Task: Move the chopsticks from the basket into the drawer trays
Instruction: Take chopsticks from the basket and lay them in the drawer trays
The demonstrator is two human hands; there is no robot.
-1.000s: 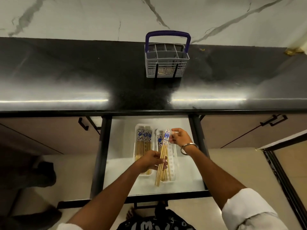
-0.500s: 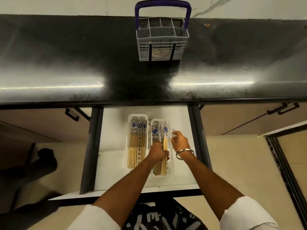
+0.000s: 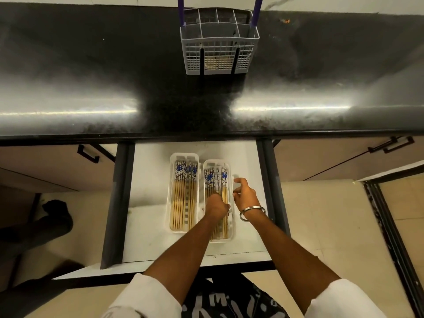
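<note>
Two white trays lie side by side in the open drawer point(image 3: 151, 171). The left tray point(image 3: 171, 180) holds several wooden chopsticks point(image 3: 182, 198) with blue-and-white tops. More such chopsticks point(image 3: 214, 180) lie in the right tray point(image 3: 230, 230). My left hand point(image 3: 216, 206) rests down in the right tray, fingers curled around the chopsticks there. My right hand point(image 3: 245, 196), with a metal bangle on the wrist, hovers just right of that tray, fingers loosely apart and holding nothing. The grey wire basket point(image 3: 219, 56) with a purple handle stands at the back of the counter; a few chopstick tips show through its mesh.
The dark stone counter point(image 3: 91, 76) overhangs the back of the drawer. Dark drawer rails point(image 3: 117, 203) flank the white drawer floor. Cabinet fronts with black handles point(image 3: 88, 154) sit on both sides. A shoe point(image 3: 56, 210) lies on the tiled floor at the left.
The chopsticks in my left hand went from raised and tilted to lying flat in the right tray. My right hand let go of their tops and drew back to the right. The view tilted downward.
</note>
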